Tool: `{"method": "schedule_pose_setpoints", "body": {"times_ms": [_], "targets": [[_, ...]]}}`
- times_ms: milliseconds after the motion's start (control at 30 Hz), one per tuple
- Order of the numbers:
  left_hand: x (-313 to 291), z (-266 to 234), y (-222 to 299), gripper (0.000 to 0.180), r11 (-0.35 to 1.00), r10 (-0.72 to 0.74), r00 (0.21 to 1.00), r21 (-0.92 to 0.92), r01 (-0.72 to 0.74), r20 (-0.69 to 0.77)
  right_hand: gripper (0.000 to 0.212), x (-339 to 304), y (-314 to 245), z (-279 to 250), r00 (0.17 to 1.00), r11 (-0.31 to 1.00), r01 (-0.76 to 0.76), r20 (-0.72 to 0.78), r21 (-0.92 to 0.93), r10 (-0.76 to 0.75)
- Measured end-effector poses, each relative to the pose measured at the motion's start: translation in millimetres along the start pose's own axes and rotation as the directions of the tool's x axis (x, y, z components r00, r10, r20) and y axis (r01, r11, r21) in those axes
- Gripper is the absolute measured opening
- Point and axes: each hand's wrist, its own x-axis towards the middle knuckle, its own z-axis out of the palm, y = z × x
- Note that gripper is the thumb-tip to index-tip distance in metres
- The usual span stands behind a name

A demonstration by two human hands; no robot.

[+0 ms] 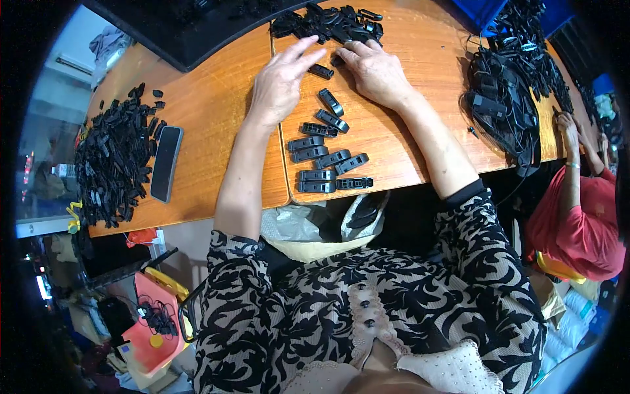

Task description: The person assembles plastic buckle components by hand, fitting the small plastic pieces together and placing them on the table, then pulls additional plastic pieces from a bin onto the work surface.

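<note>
Both hands are at the far part of the wooden table (413, 148), in front of a heap of black plastic parts (331, 25). Held palm down, the left hand (281, 82) is open, its fingers spread toward the heap, just left of a single black clip (321, 71). Bent at the knuckles, the right hand (374, 69) has its fingertips down by a small dark piece (337, 60) at the heap's near edge; whether it grips that piece, I cannot tell. Between the forearms, loose black clips (333, 159) lie in a straggling group down to the near edge, several side by side and touching. Farther left, a phone (167, 164) lies beside a larger pile of black parts (115, 157). To the right sits a black mesh bag (502, 108), and beyond it a co-worker's hand (568, 131) is near more black pieces (535, 62).
</note>
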Motion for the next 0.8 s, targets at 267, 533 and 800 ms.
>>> {"method": "schedule_pose_setpoints", "body": {"times_ms": [267,533,800], "targets": [[-4.5,-1.4,4.0,0.023,0.977,-0.198,0.971,-0.050,0.206,0.132,0.029,-2.4,-5.2,-7.1,1.000,1.000,-0.017,0.026,-0.004,0.017],[-5.7,4.5,8.9,0.022,0.816,-0.422,0.891,-0.358,0.453,0.164,0.018,1.1,-12.4,-7.3,0.922,0.502,-0.388,0.314,0.773,0.228],[-8.6,7.6,15.1,0.030,0.786,-0.384,0.897,-0.433,0.442,0.220,0.019,5.0,-24.0,-22.3,0.830,0.179,-0.550,0.509,0.816,0.229]]}}
